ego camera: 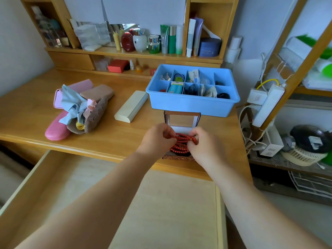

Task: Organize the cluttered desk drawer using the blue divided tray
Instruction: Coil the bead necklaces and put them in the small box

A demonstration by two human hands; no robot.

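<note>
Two hands (158,139) (203,148) (pinching) around red beads (180,143)

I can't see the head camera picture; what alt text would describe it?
Both hands, left hand and right hand, pinch a coiled red bead string over a small open box on a wooden desk. Behind it sits a blue divided tray; the drawer below is open.

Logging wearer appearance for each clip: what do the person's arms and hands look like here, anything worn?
Both forearms are bare as far up as the frame shows, with no sleeves in view. The left hand and the right hand wear no gloves. No watch, bracelet or band shows on either wrist, and no ring can be made out. Fingernails are too small to judge.
</note>
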